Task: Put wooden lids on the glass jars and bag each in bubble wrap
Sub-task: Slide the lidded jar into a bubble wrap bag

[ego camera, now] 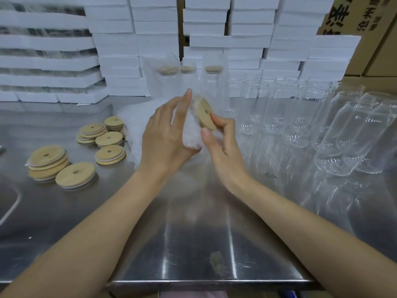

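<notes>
Head view puts the glass jar (pixel 192 140) at centre, tilted, its wooden lid (pixel 205 112) turned toward 1 o'clock and its body sheathed in a bubble-wrap bag (pixel 189 125). Your left hand (pixel 165 134) wraps the bagged body, forefinger straight up. Your right hand (pixel 221 145) pinches the lid's rim between thumb and fingers. You hold it all above the steel table (pixel 193 244). At 9 o'clock loose lids (pixel 75 175) lie in short stacks beside a heap of bubble wrap (pixel 137 123). At 12 o'clock stand bagged jars (pixel 167 78). From 1 to 3 o'clock sit bare jars (pixel 300 108), some lying down. White foam boxes (pixel 120 46) wall the back.
</notes>
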Action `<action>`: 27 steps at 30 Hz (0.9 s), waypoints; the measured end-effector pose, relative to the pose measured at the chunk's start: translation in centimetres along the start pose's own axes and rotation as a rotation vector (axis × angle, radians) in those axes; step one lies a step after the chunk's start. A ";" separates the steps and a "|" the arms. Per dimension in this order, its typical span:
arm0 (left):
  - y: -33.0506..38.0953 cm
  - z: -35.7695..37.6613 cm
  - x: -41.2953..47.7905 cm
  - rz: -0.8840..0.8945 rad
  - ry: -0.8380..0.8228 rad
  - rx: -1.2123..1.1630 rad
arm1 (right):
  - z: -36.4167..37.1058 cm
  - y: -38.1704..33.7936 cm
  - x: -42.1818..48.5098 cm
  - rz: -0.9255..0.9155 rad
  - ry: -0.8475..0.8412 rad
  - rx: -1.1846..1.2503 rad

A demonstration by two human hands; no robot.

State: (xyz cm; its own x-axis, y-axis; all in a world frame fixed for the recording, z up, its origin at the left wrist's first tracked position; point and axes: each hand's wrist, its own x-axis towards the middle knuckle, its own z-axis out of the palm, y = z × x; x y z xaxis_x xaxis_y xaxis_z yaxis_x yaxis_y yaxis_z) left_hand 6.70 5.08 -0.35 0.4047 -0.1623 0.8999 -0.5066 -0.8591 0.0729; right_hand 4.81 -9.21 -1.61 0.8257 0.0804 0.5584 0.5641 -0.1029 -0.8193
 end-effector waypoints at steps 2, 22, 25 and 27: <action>0.2 -0.6 0.3 -0.120 0.012 -0.127 | -0.7 -0.8 0.8 -0.174 0.067 -0.140; 1.1 -0.9 1.7 -0.774 -0.170 -1.325 | -3.3 1.6 1.9 0.080 -0.240 0.192; 0.6 -0.7 1.7 -0.808 -0.050 -1.345 | -3.7 2.2 2.3 0.084 -0.239 0.170; 0.4 -0.8 1.9 -0.804 -0.017 -1.391 | -4.1 2.3 2.8 0.107 -0.250 0.205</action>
State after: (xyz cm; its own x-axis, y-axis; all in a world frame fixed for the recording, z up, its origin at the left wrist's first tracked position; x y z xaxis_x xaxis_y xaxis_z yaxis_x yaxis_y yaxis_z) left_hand 6.62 4.81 1.74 0.8978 0.0784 0.4334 -0.4304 0.3653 0.8254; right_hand 8.47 -13.28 -1.43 0.8382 0.3233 0.4392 0.4399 0.0752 -0.8949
